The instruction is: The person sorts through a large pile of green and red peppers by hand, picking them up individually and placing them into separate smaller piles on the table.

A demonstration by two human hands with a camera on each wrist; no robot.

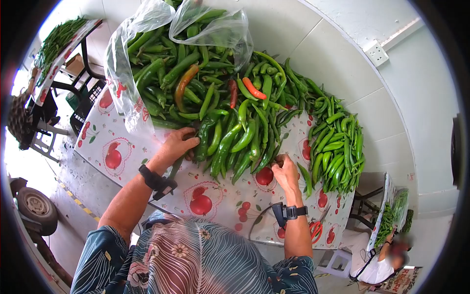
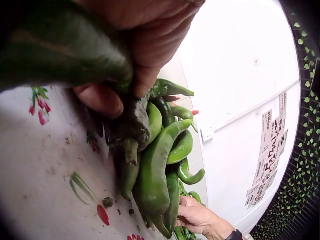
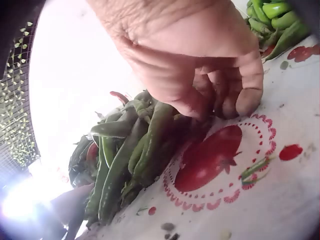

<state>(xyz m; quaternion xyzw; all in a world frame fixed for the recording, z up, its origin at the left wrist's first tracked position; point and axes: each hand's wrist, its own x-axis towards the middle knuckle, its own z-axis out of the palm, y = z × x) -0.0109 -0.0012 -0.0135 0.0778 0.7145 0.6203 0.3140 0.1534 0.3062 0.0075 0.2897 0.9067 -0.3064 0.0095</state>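
Observation:
At the left end of a loose row of green peppers [image 1: 230, 142], the left hand [image 1: 174, 147] has its thumb and fingers curled round a dark green pepper [image 2: 60, 50], with more peppers just beyond its fingertips. The right hand [image 1: 287, 175] is at the row's right end, its fingers loosely bent near the tablecloth. In the right wrist view that hand [image 3: 185, 65] is beside the pepper tips [image 3: 150, 135]; no pepper shows between its fingers, and any contact at the thumb is hidden.
A clear plastic bag [image 1: 120, 93] of green peppers, a few of them red, stands behind the row. Another green pepper pile [image 1: 338, 152] is at the right, with orange-handled scissors [image 1: 317, 231] near the table's front edge. A seated person [image 1: 379, 264] is at lower right.

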